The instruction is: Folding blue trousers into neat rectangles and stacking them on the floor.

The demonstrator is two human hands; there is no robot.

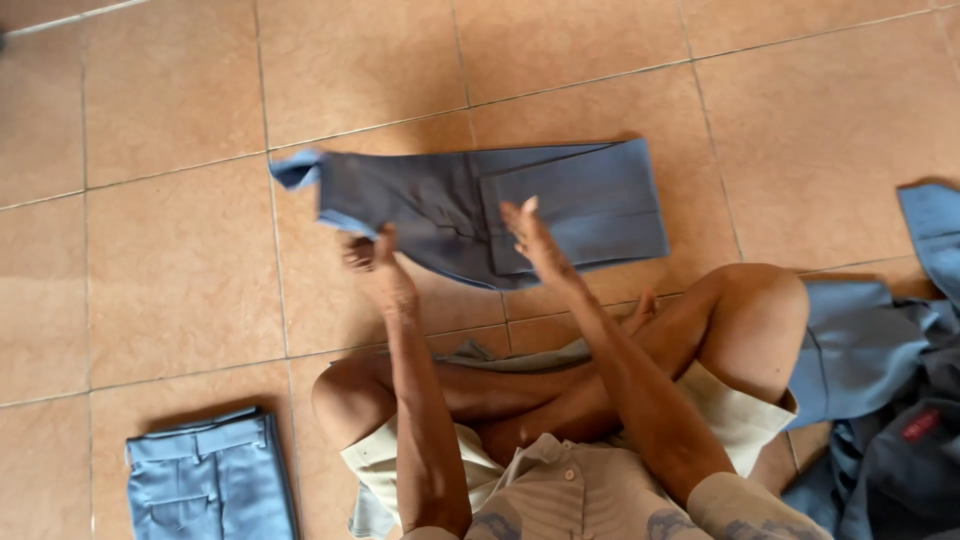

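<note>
A pair of grey-blue trousers (580, 205) lies partly folded on the tiled floor in front of my crossed legs. My left hand (368, 252) grips the trousers' near left edge and lifts that end off the floor, so its corner curls up at the far left. My right hand (530, 238) rests flat, fingers stretched, on the middle of the cloth and presses it down.
A folded light-blue pair of trousers (210, 480) lies at the lower left by my knee. A heap of blue and dark garments (890, 400) sits at the right. Tan floor tiles (180, 100) stretch beyond.
</note>
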